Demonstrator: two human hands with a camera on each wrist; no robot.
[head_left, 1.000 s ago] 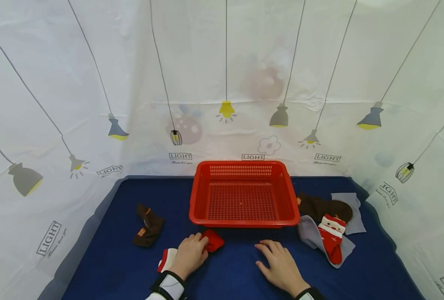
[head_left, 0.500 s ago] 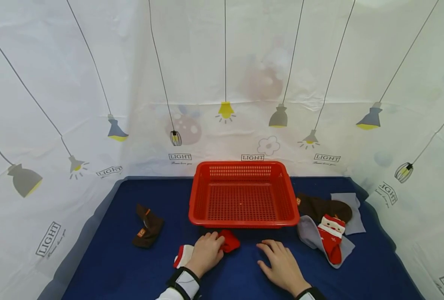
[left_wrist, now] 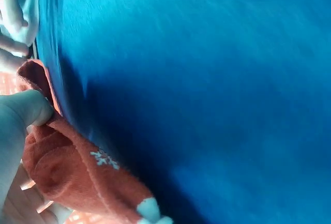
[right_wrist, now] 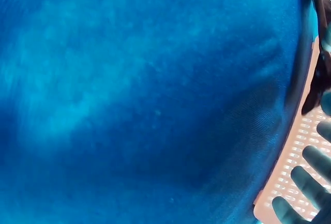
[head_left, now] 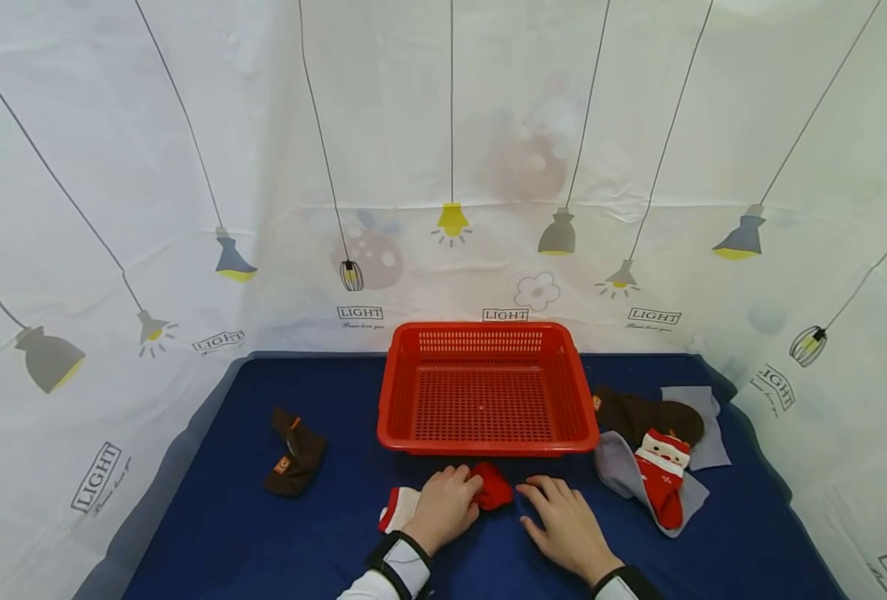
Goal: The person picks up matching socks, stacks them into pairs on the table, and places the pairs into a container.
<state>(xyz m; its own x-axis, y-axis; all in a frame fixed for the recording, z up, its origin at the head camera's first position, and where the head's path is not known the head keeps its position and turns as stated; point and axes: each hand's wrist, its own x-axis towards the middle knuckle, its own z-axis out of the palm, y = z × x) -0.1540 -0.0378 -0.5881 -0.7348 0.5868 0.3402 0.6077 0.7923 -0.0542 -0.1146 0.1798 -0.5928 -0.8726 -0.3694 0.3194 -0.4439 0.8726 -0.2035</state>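
Note:
My left hand (head_left: 443,507) pinches a red sock (head_left: 494,486) between thumb and fingers, low over the blue cloth in front of the basket. The sock's toe end sticks out to the right of the hand; its white and red cuff shows on the left. In the left wrist view the thumb presses on the red knit (left_wrist: 72,167), which bears a white snowflake. My right hand (head_left: 566,525) holds nothing, its fingers spread and slightly bent just right of the sock's toe. The right wrist view catches its fingers (right_wrist: 310,182) at the edge, with the dangling sock (right_wrist: 321,69) above them.
A red plastic basket (head_left: 488,447) stands behind both hands. On the left lies a crumpled brown sock (head_left: 299,462). At right, a brown sock (head_left: 631,414), grey socks (head_left: 618,467) and a red Santa sock (head_left: 663,496) lie in a pile. A printed curtain (head_left: 443,125) closes the back.
My left hand has moved right with the red sock, from left of the basket's middle to close beside my right hand. The right hand has stayed nearly still.

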